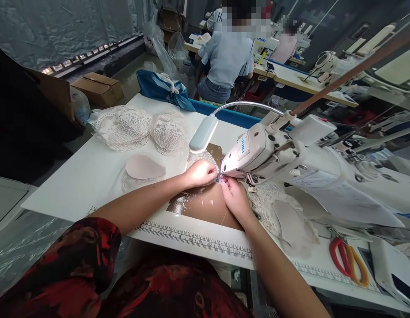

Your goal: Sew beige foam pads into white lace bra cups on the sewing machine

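Both hands meet just under the head of a white sewing machine, close to its needle area. My left hand is closed, its fingers pinching at the edge of a white lace cup that lies behind it. My right hand is closed too, thumb and fingers pressed together beside the needle; what sits in them is too small to make out. A small lamp on a bendable neck lights the spot. Beneath the hands lies a brown plate strewn with thread bits.
Lace cups and a beige cup pad lie left on the white table. Right of the machine are more lace pieces, scissors and a white device. A blue bundle rests behind; a co-worker sits beyond.
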Available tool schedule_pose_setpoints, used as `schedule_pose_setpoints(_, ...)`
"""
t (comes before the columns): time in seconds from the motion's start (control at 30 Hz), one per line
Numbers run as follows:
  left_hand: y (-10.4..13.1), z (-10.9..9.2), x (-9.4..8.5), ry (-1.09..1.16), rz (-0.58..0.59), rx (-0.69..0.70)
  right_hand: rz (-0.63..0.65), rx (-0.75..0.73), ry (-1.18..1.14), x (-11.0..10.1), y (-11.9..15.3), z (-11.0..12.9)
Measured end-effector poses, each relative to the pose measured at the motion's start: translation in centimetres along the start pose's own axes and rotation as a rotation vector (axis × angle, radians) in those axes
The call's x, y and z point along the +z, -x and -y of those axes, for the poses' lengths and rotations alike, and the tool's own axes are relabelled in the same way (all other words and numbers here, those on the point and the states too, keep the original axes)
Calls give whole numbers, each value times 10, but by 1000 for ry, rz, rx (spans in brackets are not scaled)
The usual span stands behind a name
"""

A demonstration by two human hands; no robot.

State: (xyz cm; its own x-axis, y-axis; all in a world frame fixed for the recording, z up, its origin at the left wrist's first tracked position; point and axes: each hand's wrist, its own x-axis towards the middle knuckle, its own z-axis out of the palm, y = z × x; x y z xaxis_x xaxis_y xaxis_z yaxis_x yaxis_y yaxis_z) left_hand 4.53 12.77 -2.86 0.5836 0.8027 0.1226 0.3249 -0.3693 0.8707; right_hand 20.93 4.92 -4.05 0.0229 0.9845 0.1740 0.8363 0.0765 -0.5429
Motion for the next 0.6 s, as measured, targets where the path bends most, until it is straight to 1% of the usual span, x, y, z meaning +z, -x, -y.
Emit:
schedule_pose_setpoints(0.1, 1, 0, 4, -43, 53, 45, -22, 20, 8, 3, -1, -1)
schedule_pose_setpoints(0.2, 1, 3, 7, -92, 80, 70, -23, 32, 18, 4, -1, -1)
schedule_pose_setpoints(0.3, 0, 6, 8, -185, 91, 104, -23, 32, 16, 4, -1, -3)
schedule_pose_setpoints(0.4, -1, 9, 8, -236, 98, 109, -28, 20, 5, 4, -2, -6)
schedule_pose_setpoints(0.6, 0, 7, 10, -350, 106, 133, -56, -26, 35, 5, 0, -10)
